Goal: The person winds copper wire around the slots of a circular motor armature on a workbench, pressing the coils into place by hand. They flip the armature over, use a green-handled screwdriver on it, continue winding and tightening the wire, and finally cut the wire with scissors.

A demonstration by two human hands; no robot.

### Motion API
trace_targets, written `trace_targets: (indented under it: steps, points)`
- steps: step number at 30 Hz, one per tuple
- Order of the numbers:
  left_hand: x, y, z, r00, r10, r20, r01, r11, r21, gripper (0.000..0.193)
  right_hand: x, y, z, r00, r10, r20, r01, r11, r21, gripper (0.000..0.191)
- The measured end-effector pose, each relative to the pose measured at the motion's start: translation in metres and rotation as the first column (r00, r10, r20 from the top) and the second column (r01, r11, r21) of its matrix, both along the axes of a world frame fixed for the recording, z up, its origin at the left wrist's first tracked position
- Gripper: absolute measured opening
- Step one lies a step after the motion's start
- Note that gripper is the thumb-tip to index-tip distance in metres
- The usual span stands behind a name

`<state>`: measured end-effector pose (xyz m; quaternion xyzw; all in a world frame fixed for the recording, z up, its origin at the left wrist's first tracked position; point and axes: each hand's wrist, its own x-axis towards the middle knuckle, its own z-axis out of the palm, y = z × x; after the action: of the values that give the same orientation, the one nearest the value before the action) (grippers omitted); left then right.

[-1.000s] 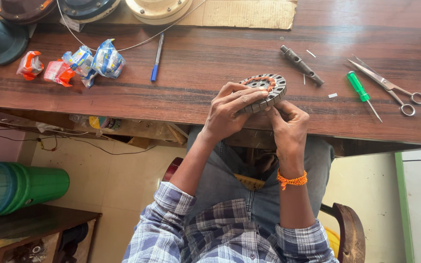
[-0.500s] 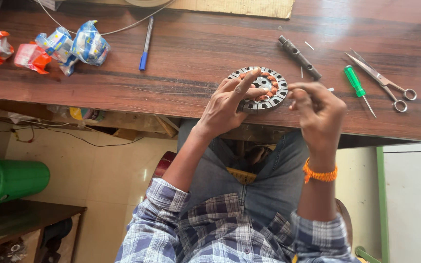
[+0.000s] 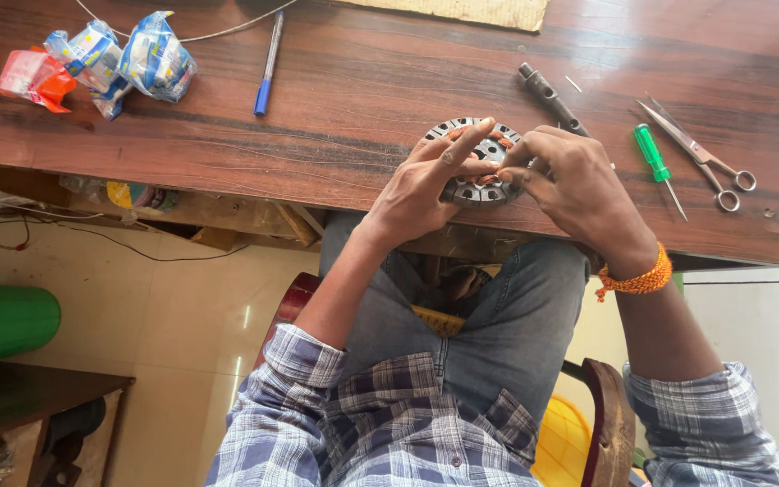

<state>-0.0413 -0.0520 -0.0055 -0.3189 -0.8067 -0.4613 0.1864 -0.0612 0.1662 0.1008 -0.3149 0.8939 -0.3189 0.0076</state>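
— Two hands on one round motor stator (image 3: 478, 162), lying flat near the wooden table's (image 3: 344, 99) front edge; the left hand (image 3: 426, 185) clamps its rim, the right hand (image 3: 570, 176) pinches at its 3 o'clock side.

— How far along?

— Copper coils show in some slots; the rest I cannot tell; half a second ago the hands sat lower in view. Green screwdriver (image 3: 655, 162) and scissors (image 3: 701, 158) lie at 3 o'clock, a blue pen (image 3: 268, 68) at 10.
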Motion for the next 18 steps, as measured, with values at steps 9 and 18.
trace_targets:
  steps: [9, 18]
  points:
    - [0.001, 0.002, 0.005, 1.000, -0.003, -0.018, 0.003, 1.000, -0.005, 0.106, -0.031, -0.004, 0.000, 0.946, -0.183, 0.268, 0.225, 0.965, -0.134, 0.018]
    - [-0.001, -0.003, 0.002, 0.994, -0.051, 0.094, 0.045, 0.997, 0.059, 0.111, -0.084, 0.006, -0.008, 0.874, 0.019, 0.486, 0.246, 0.844, -0.476, 0.017]
